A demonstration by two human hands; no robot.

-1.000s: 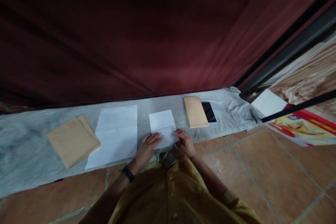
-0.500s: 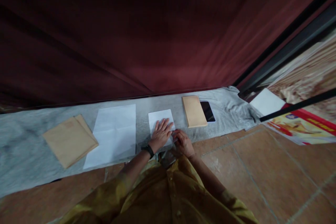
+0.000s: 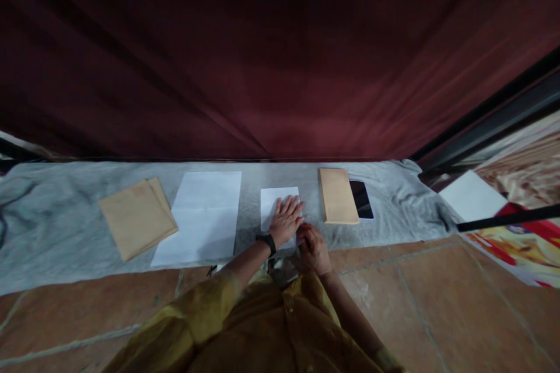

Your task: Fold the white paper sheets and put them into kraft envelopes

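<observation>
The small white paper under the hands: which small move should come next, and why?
Probably slide the left hand across the small white paper to flatten it. That hand lies flat on the sheet, and the right hand rests at its near right edge, so the sheet looks held in place on the grey cloth.

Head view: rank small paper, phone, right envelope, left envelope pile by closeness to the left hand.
1. small paper, under the left hand.
2. right envelope, to its right.
3. phone, beside that envelope.
4. left envelope pile, far left.
</observation>
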